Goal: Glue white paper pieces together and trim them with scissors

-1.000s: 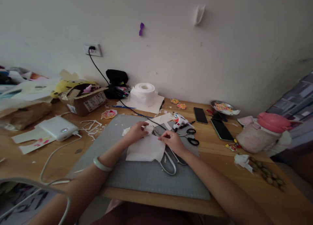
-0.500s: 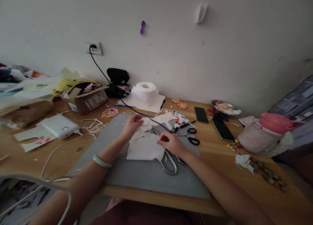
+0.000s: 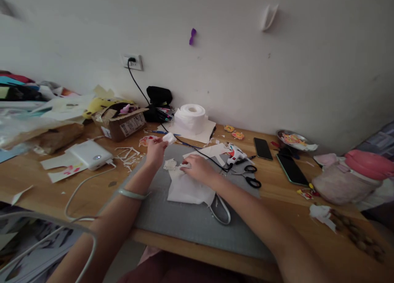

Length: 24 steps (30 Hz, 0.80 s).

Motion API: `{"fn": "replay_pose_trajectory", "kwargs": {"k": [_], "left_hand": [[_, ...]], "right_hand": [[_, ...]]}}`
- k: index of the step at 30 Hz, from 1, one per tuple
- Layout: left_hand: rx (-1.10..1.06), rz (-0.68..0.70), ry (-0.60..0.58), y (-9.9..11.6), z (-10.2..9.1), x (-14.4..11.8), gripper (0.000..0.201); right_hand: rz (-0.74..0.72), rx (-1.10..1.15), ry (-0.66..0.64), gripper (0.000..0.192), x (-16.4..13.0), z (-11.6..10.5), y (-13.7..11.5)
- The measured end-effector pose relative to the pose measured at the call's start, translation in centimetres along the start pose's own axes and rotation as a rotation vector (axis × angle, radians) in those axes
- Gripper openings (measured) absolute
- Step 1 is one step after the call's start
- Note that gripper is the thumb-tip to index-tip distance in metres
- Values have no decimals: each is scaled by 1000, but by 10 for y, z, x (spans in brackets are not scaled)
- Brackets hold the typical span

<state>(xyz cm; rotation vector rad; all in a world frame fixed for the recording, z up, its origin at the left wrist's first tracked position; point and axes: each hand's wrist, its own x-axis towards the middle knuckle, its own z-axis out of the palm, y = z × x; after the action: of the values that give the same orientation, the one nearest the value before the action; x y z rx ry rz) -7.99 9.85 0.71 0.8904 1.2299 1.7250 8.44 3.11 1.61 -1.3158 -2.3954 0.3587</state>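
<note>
1. The left hand (image 3: pixel 156 149) is raised over the far left corner of the grey mat (image 3: pixel 172 217), fingers pinched shut on a small white wad (image 3: pixel 169 138).
2. The wad looks like tissue: very light, soft, easily crushed or torn, so a gentle fingertip pinch at its edge suits it.
3. The right hand (image 3: pixel 197 169) lies curled on the white sheet (image 3: pixel 189 189) mid-mat, touching a small crumpled piece (image 3: pixel 170 164); whether it grips anything, I cannot tell.
4. The sheet is thin and limp and partly covers the large scissors (image 3: pixel 222 207).

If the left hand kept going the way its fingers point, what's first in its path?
The left hand, holding a small white scrap, points toward the wall. The tissue roll looks first, though depth is unclear.
</note>
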Motion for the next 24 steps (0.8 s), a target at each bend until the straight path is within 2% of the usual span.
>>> {"fn": "replay_pose_trajectory", "kwargs": {"k": [2, 4, 7, 11, 17, 21, 24], "left_hand": [[-6, -64, -42, -2, 2, -4, 26], [-9, -108, -46, -3, 5, -9, 30], [3, -130, -48, -3, 8, -17, 36], [62, -106, -106, -5, 12, -23, 35], [112, -23, -112, -6, 9, -21, 32], [93, -7, -96, -4, 8, -21, 33], [32, -37, -127, -4, 11, -27, 33]], "right_hand": [[22, -45, -39, 32, 19, 10, -9], [102, -66, -89, 37, 33, 16, -15], [153, -43, -131, 27, 42, 19, -18], [202, 60, -158, 18, 42, 16, -15], [257, 302, -123, 6, 38, 14, -10], [233, 501, -22, 8, 27, 3, -2], [241, 607, 52, 8, 7, -7, 10]]}}
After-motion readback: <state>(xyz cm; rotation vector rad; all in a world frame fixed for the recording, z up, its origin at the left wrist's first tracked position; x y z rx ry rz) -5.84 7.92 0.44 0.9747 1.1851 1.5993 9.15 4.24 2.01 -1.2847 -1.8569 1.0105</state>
